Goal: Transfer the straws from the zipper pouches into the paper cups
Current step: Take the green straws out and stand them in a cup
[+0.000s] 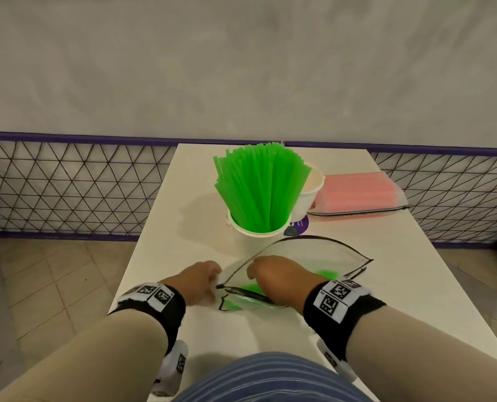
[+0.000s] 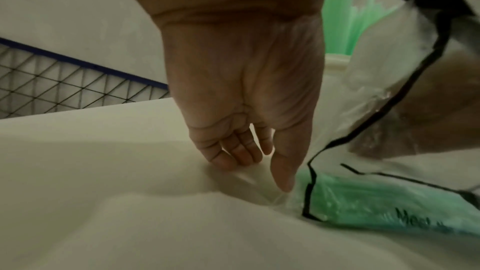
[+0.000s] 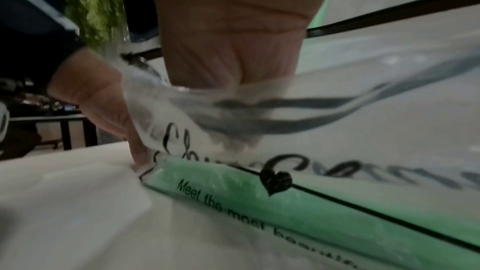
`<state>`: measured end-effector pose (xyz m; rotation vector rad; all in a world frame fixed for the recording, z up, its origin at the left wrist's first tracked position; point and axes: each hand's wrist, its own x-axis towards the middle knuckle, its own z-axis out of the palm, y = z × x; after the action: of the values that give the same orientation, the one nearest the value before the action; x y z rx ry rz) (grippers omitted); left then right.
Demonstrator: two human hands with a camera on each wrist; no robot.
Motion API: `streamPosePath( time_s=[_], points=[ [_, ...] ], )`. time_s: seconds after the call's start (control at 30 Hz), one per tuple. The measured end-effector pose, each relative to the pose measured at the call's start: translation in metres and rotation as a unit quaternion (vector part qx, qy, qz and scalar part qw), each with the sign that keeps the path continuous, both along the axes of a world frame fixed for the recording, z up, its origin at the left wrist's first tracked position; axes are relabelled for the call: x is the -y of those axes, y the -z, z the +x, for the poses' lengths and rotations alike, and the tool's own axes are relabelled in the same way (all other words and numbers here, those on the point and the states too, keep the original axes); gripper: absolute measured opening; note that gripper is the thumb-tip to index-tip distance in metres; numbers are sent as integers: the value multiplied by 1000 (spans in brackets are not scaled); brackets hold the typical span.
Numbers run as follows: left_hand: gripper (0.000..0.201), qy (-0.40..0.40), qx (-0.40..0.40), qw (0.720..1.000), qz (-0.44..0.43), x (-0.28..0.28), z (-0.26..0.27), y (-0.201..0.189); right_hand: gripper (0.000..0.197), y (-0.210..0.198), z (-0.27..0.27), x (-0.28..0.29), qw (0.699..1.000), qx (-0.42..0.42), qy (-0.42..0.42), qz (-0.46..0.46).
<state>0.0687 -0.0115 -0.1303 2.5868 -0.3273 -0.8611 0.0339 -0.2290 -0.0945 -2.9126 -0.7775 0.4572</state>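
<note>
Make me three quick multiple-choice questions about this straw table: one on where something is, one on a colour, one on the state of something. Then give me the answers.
1. Where is the pouch of pink straws?
A. At the table's far right
B. In the near cup
C. Under the left hand

2. What colour are the straws in the near cup?
A. Pink
B. Green
C. Blue

3. How is the clear pouch by the hands?
A. Zipped flat
C. Open, right hand reaching in
B. Folded in the far cup

Answers: 1 A, it lies right of both cups; 2 B, the green straws fan out of it; 3 C, its mouth gapes around the hand, a few green straws left inside.
</note>
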Motion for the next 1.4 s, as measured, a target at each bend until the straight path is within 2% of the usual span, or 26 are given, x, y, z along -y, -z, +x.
streamPosePath(
  time_s=[0.1, 0.17, 0.3, 0.4, 0.5, 0.57, 0.67, 0.8, 0.87, 0.93, 1.0, 1.07, 1.1, 1.13, 1.17, 1.23, 1.27, 1.33, 1.4],
  points=[
    [76, 25, 10, 1000, 11, 7, -6, 7, 31, 14, -5, 2, 1000, -14, 7, -4],
    [78, 61, 13, 998, 29, 14, -12, 7, 28, 23, -10, 2, 999, -25, 6, -21],
    [63, 93, 51, 994, 35, 29, -25, 7, 28, 42, -19, -2, 1000, 13, -7, -17],
    [45, 101, 65, 992, 21, 32, -30, 4, 25, 38, -25, -6, 999, 11, -14, -28],
    [31, 41, 42, 998, -34, 34, -26, 3, 25, 33, -29, -2, 999, -12, 2, -37],
    [39, -7, 10, 997, -74, 36, -22, 1, 26, 29, -29, 1, 998, -37, 37, -27],
    [56, -25, -14, 994, -109, 34, -17, -3, 29, 22, -24, 5, 994, -76, 75, 10],
    [50, -37, -25, 994, -96, 26, -13, -6, 27, 4, -12, 9, 988, -125, 70, 54],
    [43, -27, -31, 998, -54, 26, -14, -7, 24, -11, -8, 12, 984, -143, 62, 84],
    [17, 9, -23, 999, 46, 23, -14, -8, 16, -27, -4, 18, 974, -175, 68, 124],
    [24, 38, -50, 990, 126, 20, -15, -9, 15, -47, 0, 25, 961, -204, 85, 169],
    [18, 46, -90, 982, 161, 18, -14, -9, 18, -74, 0, 32, 947, -207, 102, 222],
    [11, 45, -101, 980, 164, 17, -11, -13, 20, -91, 0, 35, 940, -199, 109, 255],
    [15, 53, -100, 982, 153, 15, -8, -16, 24, -108, 0, 38, 930, -186, 122, 291],
    [34, 61, -99, 982, 146, 11, -4, -19, 26, -126, 1, 43, 916, -166, 134, 339],
    [73, 57, -103, 981, 155, 1, 8, -30, 19, -158, 4, 50, 873, -116, 156, 447],
    [84, 45, -93, 982, 159, -5, 14, -37, 16, -171, 6, 53, 844, -91, 160, 504],
    [89, 15, -57, 987, 152, -12, 29, -53, 11, -193, 12, 56, 769, -43, 160, 617],
    [89, -47, -15, 997, 63, -12, 44, -67, 13, -209, 17, 53, 696, 4, 164, 699]
  ],
)
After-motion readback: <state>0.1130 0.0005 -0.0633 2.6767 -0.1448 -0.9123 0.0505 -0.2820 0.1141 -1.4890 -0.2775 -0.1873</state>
